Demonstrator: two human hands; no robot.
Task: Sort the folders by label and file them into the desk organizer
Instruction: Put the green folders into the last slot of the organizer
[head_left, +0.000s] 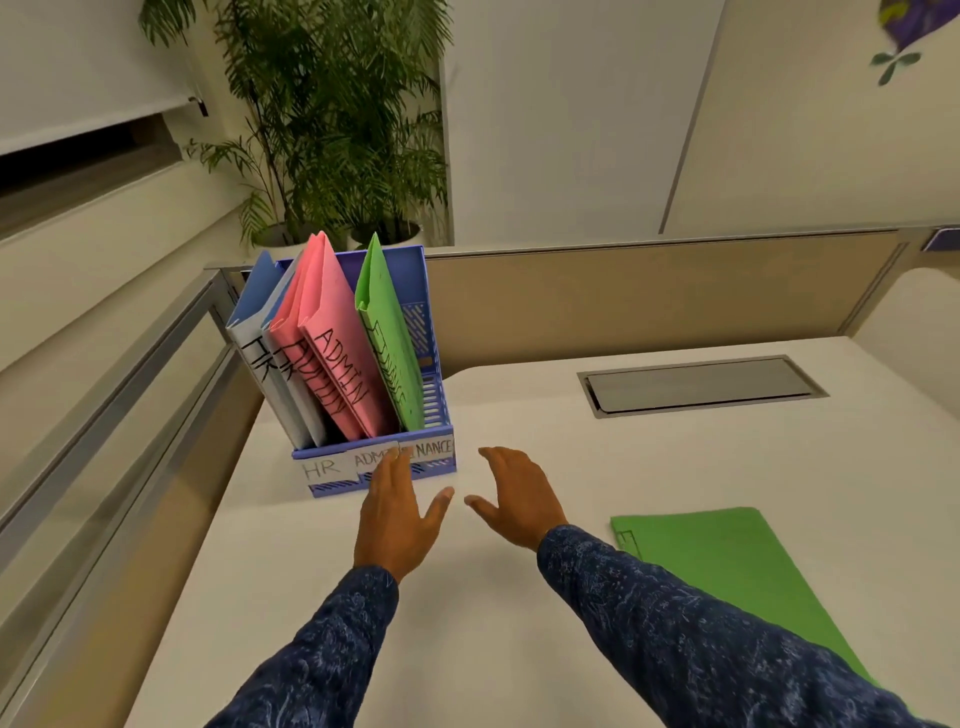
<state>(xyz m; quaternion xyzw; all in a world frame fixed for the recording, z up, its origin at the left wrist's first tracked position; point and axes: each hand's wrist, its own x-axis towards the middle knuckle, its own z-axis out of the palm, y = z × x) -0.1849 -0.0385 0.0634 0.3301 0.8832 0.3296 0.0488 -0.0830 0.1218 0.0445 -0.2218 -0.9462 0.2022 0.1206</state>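
Observation:
A blue desk organizer (439, 415) stands at the desk's far left, with front labels HR, ADMIN and FINANCE. Upright in it are two blue HR folders (260, 332), two pink ADMIN folders (332, 332) and one green folder (389, 343). Another green folder (727, 566) lies flat on the desk at the right, partly under my right sleeve. My left hand (395, 514) is open, fingers straight, with its fingertips at the organizer's front label strip. My right hand (519, 499) hovers open beside it, holding nothing.
The white desk (519, 649) has a metal cable hatch (701, 387) at the back right. A beige partition (623, 301) runs behind the desk. A potted palm (337, 130) stands behind the organizer. A ledge and rail border the left side.

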